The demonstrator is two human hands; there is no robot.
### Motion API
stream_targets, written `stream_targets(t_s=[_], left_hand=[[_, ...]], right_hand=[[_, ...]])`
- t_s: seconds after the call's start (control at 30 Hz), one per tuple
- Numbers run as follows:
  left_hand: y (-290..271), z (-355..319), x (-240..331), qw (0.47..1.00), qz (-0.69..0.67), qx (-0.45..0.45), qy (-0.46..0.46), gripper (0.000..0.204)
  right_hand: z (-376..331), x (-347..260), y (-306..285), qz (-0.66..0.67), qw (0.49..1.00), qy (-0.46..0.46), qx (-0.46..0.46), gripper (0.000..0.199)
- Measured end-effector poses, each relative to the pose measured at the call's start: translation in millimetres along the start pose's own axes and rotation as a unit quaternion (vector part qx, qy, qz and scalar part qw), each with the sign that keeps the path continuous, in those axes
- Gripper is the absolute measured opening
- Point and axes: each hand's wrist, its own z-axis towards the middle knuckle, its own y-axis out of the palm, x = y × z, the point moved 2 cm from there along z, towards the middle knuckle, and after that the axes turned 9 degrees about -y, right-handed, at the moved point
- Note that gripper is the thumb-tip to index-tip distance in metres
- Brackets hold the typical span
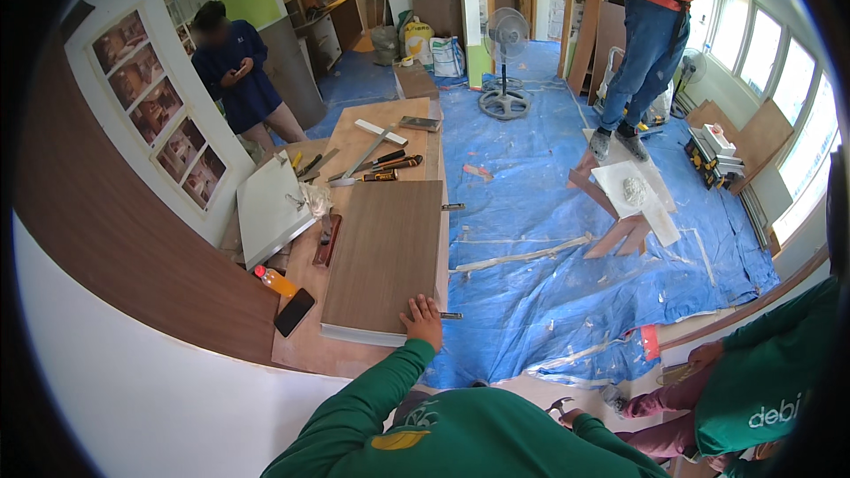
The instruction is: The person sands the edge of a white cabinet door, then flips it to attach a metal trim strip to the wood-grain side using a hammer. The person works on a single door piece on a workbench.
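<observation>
A brown wood-grain cabinet door [385, 252] lies flat on the wooden worktable, with two metal hinges [452, 315] sticking out from its right edge. My left hand [423, 321] rests on its near right corner, fingers spread and holding nothing. Low at my right side, my right hand [572, 416] is closed round a hammer [560, 404]; its curved metal head shows, while most of the handle is hidden. Left of the door lie a reddish-brown wooden hand plane [328, 241], a black phone [295, 312] and a bottle of orange drink [276, 281].
Beyond the door lie several hand tools [381, 168] and a metal square [367, 152]. A white panel [270, 204] leans at left. Blue sheeting [522, 257] covers the floor. One person [655, 26] stands on a bench; another in green [761, 381] is close at right. A fan [507, 44] stands beyond.
</observation>
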Motion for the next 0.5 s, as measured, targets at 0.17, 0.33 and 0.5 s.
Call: stream_targets(t_s=[0.17, 0.33, 0.5], left_hand=[[11.3, 5.9, 5.6, 0.999, -0.016, 0.036, -0.004, 0.073], [2.3, -1.5, -3.0, 0.999, 0.002, 0.035, -0.004, 0.077], [-24.4, -8.2, -21.0, 0.996, -0.078, -0.035, 0.037, 0.095]], right_hand=[[19.2, 9.9, -1.1, -0.020, 1.000, -0.006, 0.017, 0.038], [9.4, 0.1, -1.9, 0.091, 0.993, 0.041, 0.055, 0.032], [9.8, 8.2, -0.6, 0.137, 0.989, 0.047, 0.036, 0.032]])
